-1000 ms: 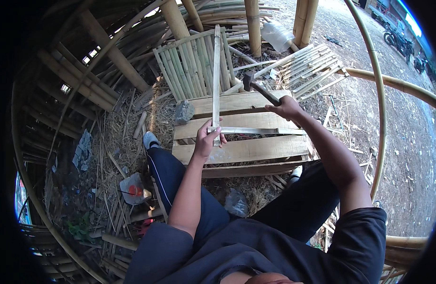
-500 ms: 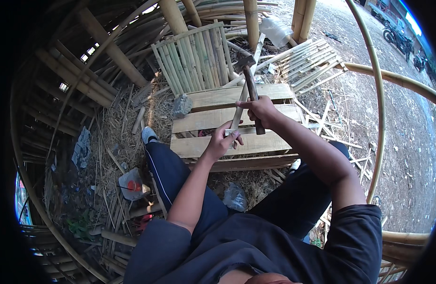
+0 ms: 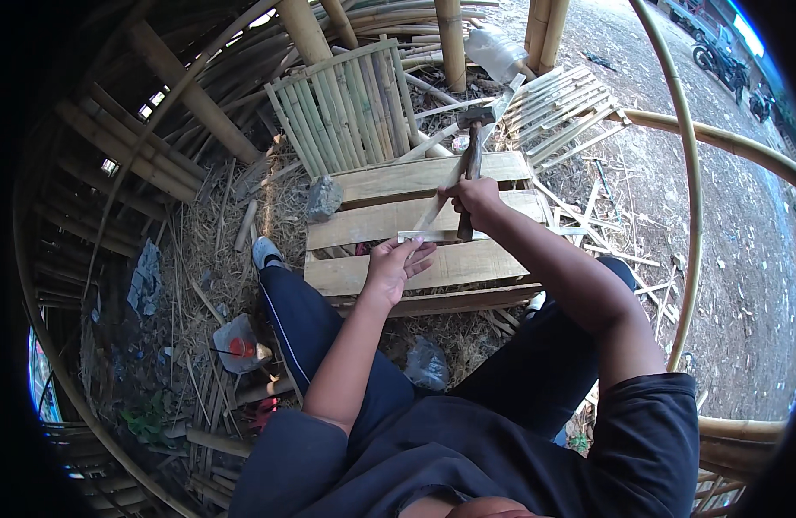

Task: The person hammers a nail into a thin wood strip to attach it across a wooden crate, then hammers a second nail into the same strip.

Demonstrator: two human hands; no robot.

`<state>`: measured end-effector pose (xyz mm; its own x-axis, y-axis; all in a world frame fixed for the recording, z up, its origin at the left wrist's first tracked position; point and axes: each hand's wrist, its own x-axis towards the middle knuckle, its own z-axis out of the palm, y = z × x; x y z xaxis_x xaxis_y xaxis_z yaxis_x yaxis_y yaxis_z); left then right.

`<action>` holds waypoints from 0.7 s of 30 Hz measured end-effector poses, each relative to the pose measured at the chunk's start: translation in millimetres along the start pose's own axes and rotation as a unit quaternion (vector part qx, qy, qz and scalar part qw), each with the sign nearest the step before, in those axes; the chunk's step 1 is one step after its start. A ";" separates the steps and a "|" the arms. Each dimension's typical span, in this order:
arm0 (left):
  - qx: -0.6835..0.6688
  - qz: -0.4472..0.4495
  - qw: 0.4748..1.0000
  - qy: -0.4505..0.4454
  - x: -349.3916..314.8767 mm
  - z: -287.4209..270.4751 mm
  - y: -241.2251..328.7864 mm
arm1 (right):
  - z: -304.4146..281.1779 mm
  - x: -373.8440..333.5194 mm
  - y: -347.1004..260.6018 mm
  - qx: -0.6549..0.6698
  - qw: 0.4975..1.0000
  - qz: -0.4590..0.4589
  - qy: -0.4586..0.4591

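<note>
We hold our left forearm bare, running up toward 1 o'clock. At its end our left hand lies palm partly upturned, fingers loosely spread toward 2 o'clock. Our right elbow is bent, between 3 and 4 o'clock of that hand; from it our right forearm slants to 10 o'clock. Our right hand is curled closed, near the left, at its 2 o'clock.

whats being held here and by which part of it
The right hand's grip is on the hammer, partway down its handle. The left hand is at the bamboo strips' near corner; whether either hand holds them cannot be told.
</note>
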<state>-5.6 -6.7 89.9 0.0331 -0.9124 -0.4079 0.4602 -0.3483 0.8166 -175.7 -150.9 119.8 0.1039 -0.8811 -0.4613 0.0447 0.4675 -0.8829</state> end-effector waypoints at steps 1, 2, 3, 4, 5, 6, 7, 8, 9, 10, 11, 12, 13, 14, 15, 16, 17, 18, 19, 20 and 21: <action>0.000 -0.001 1.000 0.000 1.2 -0.4 -4.5 | 1.0 2.2 0.8 -0.007 1.000 -0.014 0.006; -0.030 0.012 0.999 0.012 2.3 0.8 -8.3 | 1.9 3.2 0.1 -0.007 1.000 -0.014 0.006; -0.061 0.024 0.998 0.024 2.7 1.6 -12.1 | 3.2 4.1 -0.4 -0.004 1.000 -0.026 0.008; -0.061 0.025 0.998 0.025 2.3 1.5 -16.0 | 4.9 4.9 -0.7 -0.001 0.999 -0.038 0.010; -0.068 0.022 0.997 0.036 3.2 3.3 -17.8 | 3.0 10.5 -2.1 0.000 0.999 -0.040 0.010; -0.075 0.020 0.996 0.048 4.0 5.3 -18.9 | -0.1 15.8 -3.8 -0.014 0.999 -0.051 0.007; -0.089 0.016 0.995 0.045 6.3 6.9 -20.6 | -1.8 20.2 -4.0 -0.028 0.998 -0.063 0.004; -0.090 0.020 0.995 0.042 8.2 8.4 -20.7 | -3.0 23.7 -6.3 -0.028 0.997 -0.068 0.004; -0.085 0.017 0.996 0.032 8.6 9.5 -21.2 | -3.9 26.7 -8.2 -0.044 0.995 -0.088 0.010; -0.080 0.013 0.996 0.022 8.3 10.7 -22.2 | -4.8 29.5 -10.0 -0.060 0.992 -0.108 0.017; -0.069 0.017 0.997 0.021 6.7 12.1 -25.3 | -6.6 30.6 -8.2 -0.057 0.992 -0.108 0.013; -0.070 0.018 0.997 0.017 9.5 13.9 -27.5 | -6.7 33.1 -7.6 -0.058 0.992 -0.111 0.016; -0.073 0.030 0.997 0.020 14.8 15.5 -30.6 | -5.8 35.9 -7.0 -0.045 0.991 -0.122 0.025; -0.074 0.043 0.996 0.027 17.9 14.4 -33.4 | -2.8 35.7 -5.3 -0.029 0.991 -0.130 0.031; -0.073 0.043 0.996 0.027 21.9 14.7 -36.7 | -2.7 34.8 -3.2 -0.064 0.988 -0.131 0.041; -0.095 0.049 0.994 0.020 26.3 16.5 -40.7 | -1.6 34.5 -2.0 -0.062 0.988 -0.132 0.041; -0.117 0.054 0.992 0.011 31.0 19.3 -44.9 | -0.7 35.0 -0.3 -0.092 0.987 -0.120 0.045; -0.114 0.054 0.992 0.010 34.8 22.4 -49.9 | -0.4 35.4 1.2 -0.121 0.985 -0.109 0.048; -0.164 0.052 0.985 -0.001 37.6 25.9 -56.0 | -0.3 34.9 3.8 -0.129 0.984 -0.108 0.056; -0.212 0.053 0.976 -0.011 41.1 28.5 -60.1 | 1.7 31.7 7.2 -0.127 0.984 -0.110 0.055; -0.218 0.045 0.975 0.004 39.7 33.2 -62.8 | 3.3 26.4 9.1 -0.111 0.985 -0.122 0.057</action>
<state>-62.6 -28.2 35.9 0.0964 -0.9331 -0.3464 0.7882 -0.1410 0.5990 -169.2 -169.7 99.9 0.0043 -0.9735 -0.2287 -0.1653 0.2249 -0.9603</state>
